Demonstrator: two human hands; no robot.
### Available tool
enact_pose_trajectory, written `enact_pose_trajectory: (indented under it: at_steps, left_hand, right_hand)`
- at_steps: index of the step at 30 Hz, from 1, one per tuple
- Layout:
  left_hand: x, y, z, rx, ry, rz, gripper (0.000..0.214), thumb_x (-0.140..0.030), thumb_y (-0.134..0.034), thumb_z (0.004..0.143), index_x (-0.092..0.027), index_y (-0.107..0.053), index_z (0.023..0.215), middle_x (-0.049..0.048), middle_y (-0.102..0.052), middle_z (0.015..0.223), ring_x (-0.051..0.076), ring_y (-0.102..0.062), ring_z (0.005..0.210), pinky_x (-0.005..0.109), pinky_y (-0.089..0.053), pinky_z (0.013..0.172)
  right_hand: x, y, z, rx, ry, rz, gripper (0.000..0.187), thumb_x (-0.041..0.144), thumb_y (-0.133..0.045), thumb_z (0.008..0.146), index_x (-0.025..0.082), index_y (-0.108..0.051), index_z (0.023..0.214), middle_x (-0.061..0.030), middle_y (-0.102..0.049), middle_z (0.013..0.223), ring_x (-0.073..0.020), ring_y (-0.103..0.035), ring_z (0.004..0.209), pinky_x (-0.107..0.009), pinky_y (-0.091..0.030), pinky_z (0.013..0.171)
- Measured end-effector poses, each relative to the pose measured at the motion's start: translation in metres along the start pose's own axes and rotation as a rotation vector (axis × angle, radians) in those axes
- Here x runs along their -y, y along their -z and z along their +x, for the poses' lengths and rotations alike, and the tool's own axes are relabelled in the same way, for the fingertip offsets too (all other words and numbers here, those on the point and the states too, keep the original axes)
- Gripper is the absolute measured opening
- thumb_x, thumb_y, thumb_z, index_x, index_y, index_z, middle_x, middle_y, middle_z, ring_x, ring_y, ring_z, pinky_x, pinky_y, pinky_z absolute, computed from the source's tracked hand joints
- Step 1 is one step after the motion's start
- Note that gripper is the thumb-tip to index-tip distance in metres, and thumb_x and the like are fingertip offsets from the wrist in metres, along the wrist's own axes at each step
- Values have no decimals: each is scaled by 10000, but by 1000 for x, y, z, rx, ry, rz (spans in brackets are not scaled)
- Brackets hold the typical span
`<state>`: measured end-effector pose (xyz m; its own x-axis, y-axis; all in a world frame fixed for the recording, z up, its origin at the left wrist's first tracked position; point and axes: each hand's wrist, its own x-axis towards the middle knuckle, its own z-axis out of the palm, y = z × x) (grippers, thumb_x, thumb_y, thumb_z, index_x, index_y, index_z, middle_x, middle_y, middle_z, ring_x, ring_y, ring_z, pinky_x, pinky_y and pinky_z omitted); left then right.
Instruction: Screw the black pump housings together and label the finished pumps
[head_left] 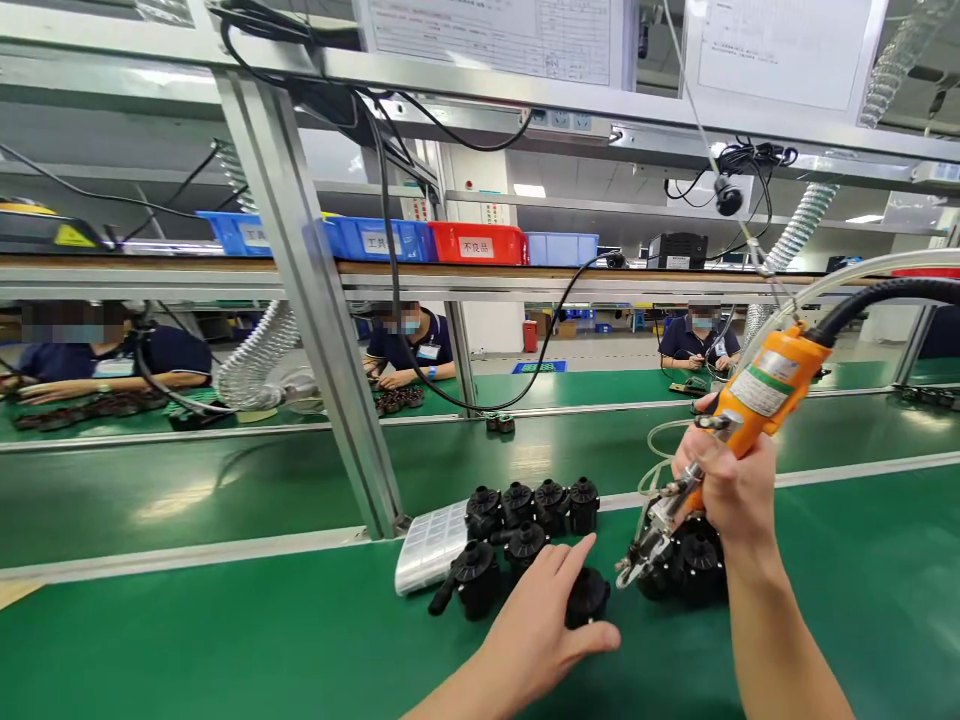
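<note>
Bracketing a black component (589,598) in the gap between thumb and index finger, the left hand (541,620) holds its digits wide apart above the green work surface (262,650). Whether the fingers contact the component cannot be determined, as they partly cover it.

To the right of these fingertips, the right hand (739,480) closes around an orange tool (772,380). The metal tip of the tool slants down and to the left, ending just beside the component and the left fingertips. Below the right-hand fingers stands a dark cluster (699,568) of similar components, partly hidden by the tool. A black hose (892,296) leaves the tool's upper end, above and to the right of the gripping fingers.

Left of the left-hand fingers stands a component with a side spout (476,578); directly beyond them are another component (525,546) and a row of four (551,505). A clear tray (433,550) lies farther left of the fingers.

Beyond the fingertips, past a metal post (315,270), two small parts (500,424) rest on a green strip (585,446). Farther out, co-workers (411,345) sit beneath a shelf carrying blue bins (382,240) and a red bin (478,243).
</note>
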<state>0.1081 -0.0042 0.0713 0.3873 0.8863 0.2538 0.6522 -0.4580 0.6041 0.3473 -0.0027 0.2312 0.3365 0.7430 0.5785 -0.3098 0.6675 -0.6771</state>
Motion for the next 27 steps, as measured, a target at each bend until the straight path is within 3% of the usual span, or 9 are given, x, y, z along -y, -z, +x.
enact_pose_trajectory:
  at_steps: [3,7,12,16,22,27]
  left_hand:
    - [25,-10,-15,-3,-1,-411,1102,-813,-762,749,-296,-355,1633,167,-455,1604,432,-366,1511,588,-273,1277]
    - [54,-30,-18,115,11,-717,1204,-813,-800,708,-242,-288,1637,192,-446,1615,420,-383,1516,551,-210,1294]
    - [54,-43,-18,81,36,-732,1114,-751,-849,698,-253,-356,1564,161,-485,1571,415,-395,1477,499,-245,1262]
    - [46,-41,-17,93,54,-769,995,-667,-879,688,-256,-421,1471,124,-569,1446,375,-495,1349,426,-347,1164]
    - [40,-37,-16,100,57,-800,907,-553,-897,689,-255,-440,1413,97,-598,1343,336,-525,1275,386,-362,1108]
    - [39,-38,-14,90,52,-826,906,-603,-913,672,-247,-460,1372,93,-609,1287,334,-538,1242,374,-401,1066]
  right_hand:
    - [-5,-11,0,9,-5,-75,446,343,-843,638,194,-577,963,68,-511,646,-95,-461,489,-245,-431,471]
    - [-16,-22,-5,59,-37,-147,464,357,-847,638,196,-584,985,63,-528,665,-97,-462,519,-244,-443,493]
    - [-32,-33,-11,48,-43,-170,455,334,-824,624,202,-576,982,79,-499,614,-93,-429,502,-233,-424,476]
    - [-36,-37,-12,67,-70,-119,462,323,-834,620,198,-572,979,85,-492,588,-83,-409,486,-225,-404,472]
    - [-33,-36,-14,0,-44,-118,464,316,-838,595,202,-578,962,80,-501,621,-84,-420,476,-240,-420,466]
    - [-33,-40,-15,42,-59,-117,439,294,-822,601,196,-587,958,78,-503,611,-80,-416,479,-230,-420,466]
